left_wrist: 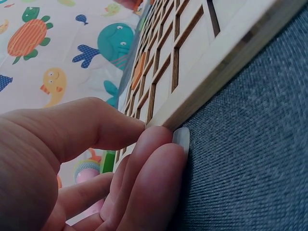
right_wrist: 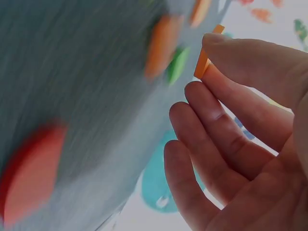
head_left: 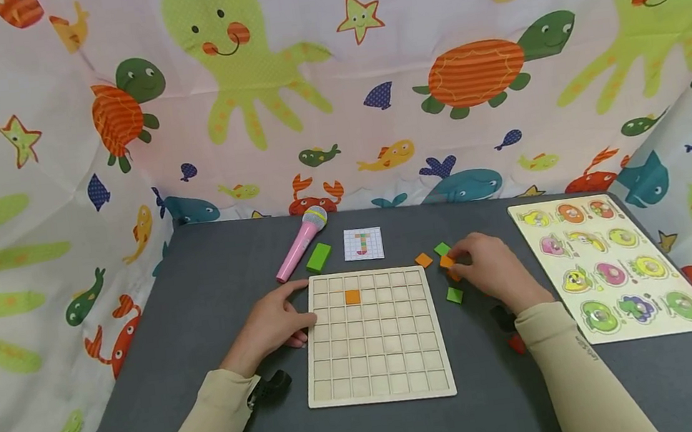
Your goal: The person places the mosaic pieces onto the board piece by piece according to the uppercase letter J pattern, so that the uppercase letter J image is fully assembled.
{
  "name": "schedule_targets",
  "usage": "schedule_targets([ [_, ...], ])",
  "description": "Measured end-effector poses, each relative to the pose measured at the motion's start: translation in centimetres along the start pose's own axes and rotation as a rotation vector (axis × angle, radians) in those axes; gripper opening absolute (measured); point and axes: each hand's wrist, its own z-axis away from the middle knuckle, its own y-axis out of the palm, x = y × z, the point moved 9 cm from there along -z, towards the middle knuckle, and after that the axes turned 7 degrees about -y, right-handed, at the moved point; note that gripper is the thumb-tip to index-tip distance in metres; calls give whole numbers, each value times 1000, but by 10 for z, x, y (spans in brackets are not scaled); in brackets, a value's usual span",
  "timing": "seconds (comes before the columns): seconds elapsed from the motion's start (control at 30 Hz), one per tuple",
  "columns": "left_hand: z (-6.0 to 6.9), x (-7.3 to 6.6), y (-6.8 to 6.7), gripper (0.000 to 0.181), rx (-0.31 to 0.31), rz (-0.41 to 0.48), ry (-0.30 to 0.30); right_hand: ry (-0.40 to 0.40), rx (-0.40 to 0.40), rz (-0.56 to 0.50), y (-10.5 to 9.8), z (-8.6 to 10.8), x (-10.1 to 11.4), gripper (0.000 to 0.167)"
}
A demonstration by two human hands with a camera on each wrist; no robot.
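A pale wooden grid board (head_left: 377, 367) lies before me, one orange tile (head_left: 352, 296) in a cell near its top. My left hand (head_left: 271, 322) holds the board's left edge near the upper corner; in the left wrist view, thumb and curled fingers meet at the wooden rim (left_wrist: 211, 79). To the right of the board, my right hand (head_left: 496, 268) pinches an orange square tile (right_wrist: 202, 63) between thumb and index finger, just above the table. Around it lie another orange tile (head_left: 423, 260), a green tile (head_left: 441, 249) and a second green tile (head_left: 454, 295).
Behind the board are a pink toy microphone (head_left: 299, 248), a green block (head_left: 319, 257) and a small pattern card (head_left: 362, 244). A fruit puzzle board (head_left: 648, 298) lies at the right. A red piece (right_wrist: 36, 175) sits by the right forearm. A printed cloth surrounds the table.
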Motion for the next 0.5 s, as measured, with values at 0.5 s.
schedule_targets([
  [0.5,1,1,-1,75,-5,4,1,-127,65,-52,52,-7,93,25],
])
